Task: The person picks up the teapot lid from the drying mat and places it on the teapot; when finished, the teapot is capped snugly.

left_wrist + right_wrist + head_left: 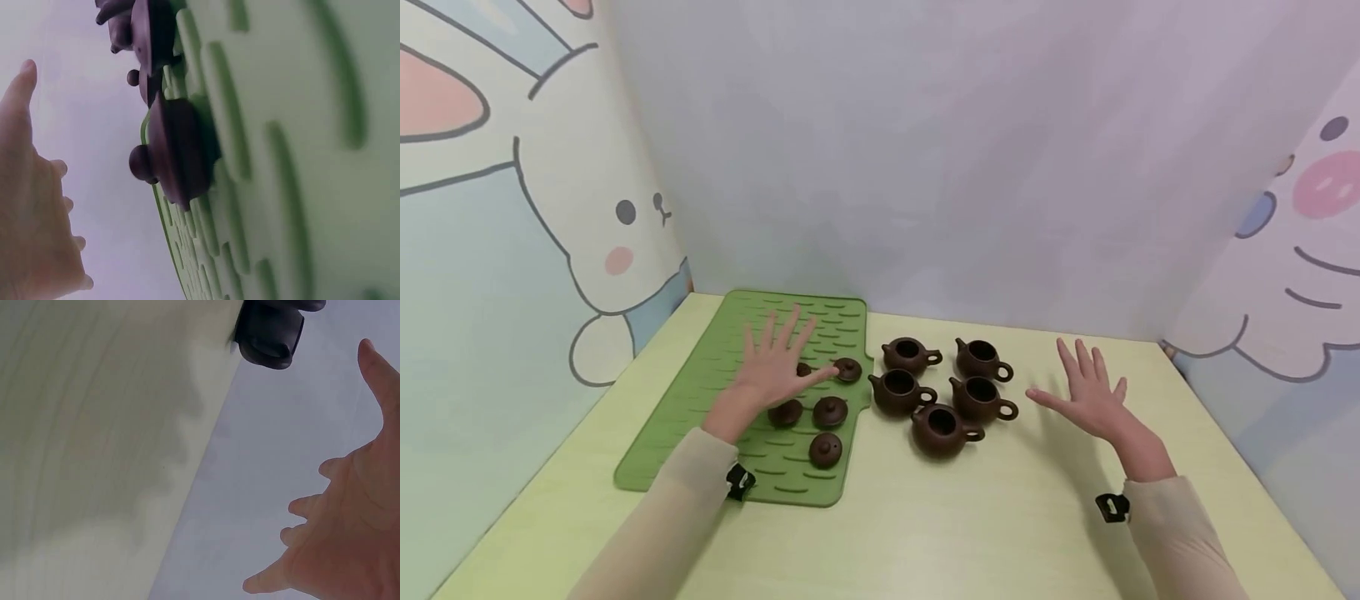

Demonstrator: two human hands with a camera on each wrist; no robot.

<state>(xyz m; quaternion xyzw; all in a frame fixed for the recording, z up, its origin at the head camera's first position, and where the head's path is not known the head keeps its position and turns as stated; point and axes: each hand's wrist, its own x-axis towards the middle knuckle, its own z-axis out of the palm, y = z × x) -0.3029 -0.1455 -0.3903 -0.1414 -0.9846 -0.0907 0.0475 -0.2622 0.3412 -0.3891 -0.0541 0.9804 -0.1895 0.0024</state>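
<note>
With fingers spread, my left hand (772, 369) hovers over a green ridged mat (700, 433) and holds nothing. Several dark brown teapot lids lie on that mat; one lid (825, 450) is nearest its front edge, another lid (831, 412) just behind. The left hand partly hides a further lid (802, 370). Right of the mat several lidless brown teapots stand in a cluster, among them a front teapot (940, 432) and a back right teapot (981, 360), handles toward the right. My right hand (1092, 398), also spread and holding nothing, hovers right of the teapots.
The pale wooden table (970, 533) meets a plain light wall (910, 167) at the back. Side panels with cartoon rabbit prints, such as the left panel (482, 333), flank it. Each wrist carries a small black camera.
</note>
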